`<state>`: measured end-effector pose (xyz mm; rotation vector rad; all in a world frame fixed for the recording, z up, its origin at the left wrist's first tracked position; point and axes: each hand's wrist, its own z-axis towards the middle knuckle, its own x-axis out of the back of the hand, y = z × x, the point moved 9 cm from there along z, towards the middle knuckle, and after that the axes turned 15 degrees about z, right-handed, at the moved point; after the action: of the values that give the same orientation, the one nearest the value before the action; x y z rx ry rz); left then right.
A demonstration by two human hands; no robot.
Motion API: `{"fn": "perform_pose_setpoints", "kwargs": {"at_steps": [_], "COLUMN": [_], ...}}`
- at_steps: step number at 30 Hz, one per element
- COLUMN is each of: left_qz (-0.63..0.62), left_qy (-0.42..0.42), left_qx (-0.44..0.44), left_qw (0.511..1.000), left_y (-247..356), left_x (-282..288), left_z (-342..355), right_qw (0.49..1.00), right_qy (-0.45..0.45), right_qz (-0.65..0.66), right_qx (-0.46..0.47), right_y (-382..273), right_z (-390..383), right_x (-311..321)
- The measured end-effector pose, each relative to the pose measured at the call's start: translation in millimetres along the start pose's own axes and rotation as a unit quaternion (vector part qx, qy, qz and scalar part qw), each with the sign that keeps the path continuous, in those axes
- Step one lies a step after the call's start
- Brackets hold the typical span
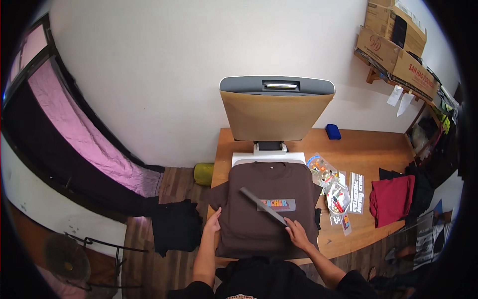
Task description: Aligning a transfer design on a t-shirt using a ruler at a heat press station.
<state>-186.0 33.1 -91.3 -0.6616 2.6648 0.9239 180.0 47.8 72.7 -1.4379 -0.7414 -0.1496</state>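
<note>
A dark brown T-shirt (244, 224) lies spread over the lower plate of a heat press, its neckline toward the back. On its chest sits a clear transfer film (293, 205) with colourful lettering. My right hand (298, 234) grips one end of a long grey ruler (261, 203), which slants up and left across the shirt and over the film's left part. At the shirt's left edge, just below the sleeve, my left hand (213, 221) has its fingers closed against the fabric. The press's upper plate (276, 117), covered in brown sheet, stands raised behind.
Right of the press, the wooden table (368, 149) bears printed films (356, 189), a round container (338, 198) with small tools, a blue box (333, 131) and folded red cloth (392, 199). Black cloth (175, 226) lies at left, near a fan (67, 256). Cardboard boxes (393, 55) sit on a shelf.
</note>
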Motion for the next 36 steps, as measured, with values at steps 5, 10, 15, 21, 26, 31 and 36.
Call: {"fn": "perform_pose_setpoints", "kwargs": {"at_steps": [5, 10, 15, 21, 26, 31, 36], "left_qz": [-0.070, -0.111, 0.072, 0.146, 0.127, 0.098, 0.054], "left_qy": [-0.011, 0.035, 0.062, 0.118, 0.194, 0.184, 0.190], "left_qx": [-0.123, -0.148, -0.248, -0.262, -0.269, -0.316, -0.297], "left_qw": [0.990, 0.982, 0.964, 0.947, 0.935, 0.926, 0.934], "left_y": [25.1, 25.2, 46.1, 53.2, 55.1, 60.0, 52.8], "left_x": [21.3, 49.6, 37.5, 34.7, 42.6, 27.9, 20.9], "left_z": [-0.6, 0.5, -24.8, -34.0, -32.1, -32.2, -28.4], "right_qw": [0.984, 0.940, 0.960, 0.972, 0.970, 0.973, 0.960], "right_qy": [-0.077, -0.079, -0.108, -0.055, 0.014, 0.047, 0.054], "right_qz": [-0.091, -0.066, -0.113, -0.124, -0.132, -0.172, -0.208], "right_qx": [0.130, 0.324, 0.232, 0.190, 0.202, 0.148, 0.179], "right_y": [-11.1, -40.9, -28.1, -21.2, -21.5, -6.6, -2.6], "right_z": [51.3, 76.9, 96.6, 95.0, 86.4, 86.3, 84.2], "right_x": [-8.0, -28.5, -46.0, -37.7, -36.6, -31.6, -33.5]}}
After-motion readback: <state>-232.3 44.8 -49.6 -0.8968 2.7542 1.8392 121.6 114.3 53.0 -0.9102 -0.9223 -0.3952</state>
